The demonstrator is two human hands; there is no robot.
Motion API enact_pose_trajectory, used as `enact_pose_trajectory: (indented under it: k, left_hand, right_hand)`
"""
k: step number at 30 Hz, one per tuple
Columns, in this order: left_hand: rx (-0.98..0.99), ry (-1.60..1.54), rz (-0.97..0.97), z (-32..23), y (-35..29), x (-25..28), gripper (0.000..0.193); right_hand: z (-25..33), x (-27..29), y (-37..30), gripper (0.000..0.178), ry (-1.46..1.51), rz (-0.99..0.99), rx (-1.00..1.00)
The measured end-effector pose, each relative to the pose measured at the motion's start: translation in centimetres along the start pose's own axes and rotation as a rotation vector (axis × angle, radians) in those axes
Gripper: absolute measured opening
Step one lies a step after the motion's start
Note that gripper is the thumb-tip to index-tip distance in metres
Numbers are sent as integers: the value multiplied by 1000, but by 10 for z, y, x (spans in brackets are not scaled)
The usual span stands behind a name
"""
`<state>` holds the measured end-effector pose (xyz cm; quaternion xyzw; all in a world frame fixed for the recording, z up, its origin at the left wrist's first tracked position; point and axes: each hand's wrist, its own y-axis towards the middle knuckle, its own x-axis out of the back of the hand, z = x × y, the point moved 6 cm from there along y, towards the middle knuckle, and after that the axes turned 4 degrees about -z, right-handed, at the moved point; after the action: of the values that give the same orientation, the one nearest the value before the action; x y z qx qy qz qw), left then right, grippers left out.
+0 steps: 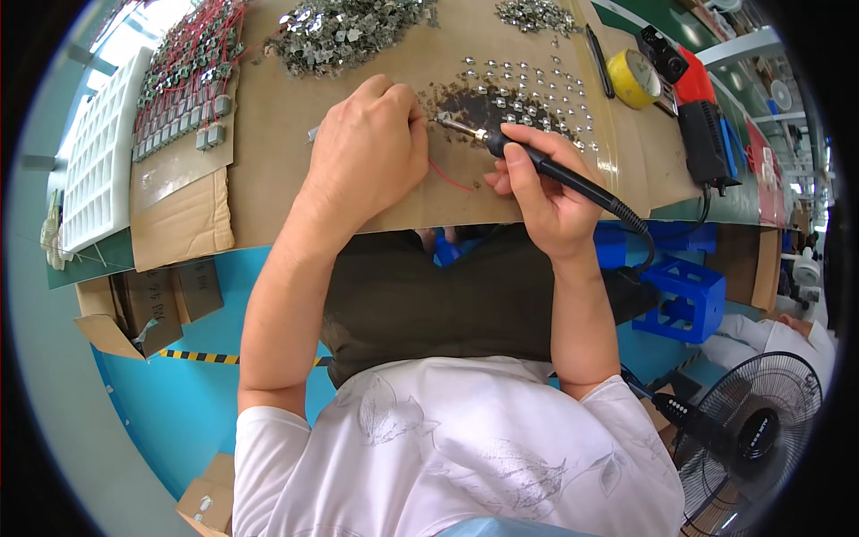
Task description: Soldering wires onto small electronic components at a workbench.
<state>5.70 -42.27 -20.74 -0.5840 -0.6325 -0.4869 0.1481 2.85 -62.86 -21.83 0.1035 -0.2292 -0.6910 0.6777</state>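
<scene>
At the far left a white gridded tray (100,166) stands at a slant, and beside it rows of small grey components with red leads (183,103) lie on a cardboard sheet (183,215). The left forearm rises from the lower edge and leans inward, its wrist bent slightly, so that the left hand (371,148) sits back upward on the brown work surface (277,192), below a heap of metal pieces (344,38). Its fingers curl under the palm, with thumb and forefinger drawn together toward the right; the hand itself hides whether they pinch anything. A thin red wire (452,179) trails out on its right side. Just beside those fingertips is the tip of a soldering iron (573,181), which slants down to the right above the edge of a dark scorched patch (470,106). The right hand (559,201) grasps its black handle like a pen, thumb and forefinger pressed along it, the other fingers folded beneath, the forearm nearly upright. Beyond, small metal parts (528,94) stand in loose rows, and a yellow tape roll (633,78) lies farther right.
</scene>
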Motion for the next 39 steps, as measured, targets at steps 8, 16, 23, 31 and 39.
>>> enact_pose_trajectory:
  k: [8,16,23,31,39]
  left_hand:
    - [11,27,17,-2,2,0,12]
    - [5,30,18,-1,3,0,11]
    - [8,60,27,-1,4,-1,13]
    - [38,64,44,-1,2,0,13]
    - [74,5,61,-4,8,5,9]
  right_hand:
    - [-1,0,1,19,13,-1,-15]
    - [-1,0,1,19,22,3,-17]
    - [-2,3,-1,19,34,-9,-2]
    - [-1,10,4,27,108,-143,17]
    - [16,-5,47,41,-650,63,540]
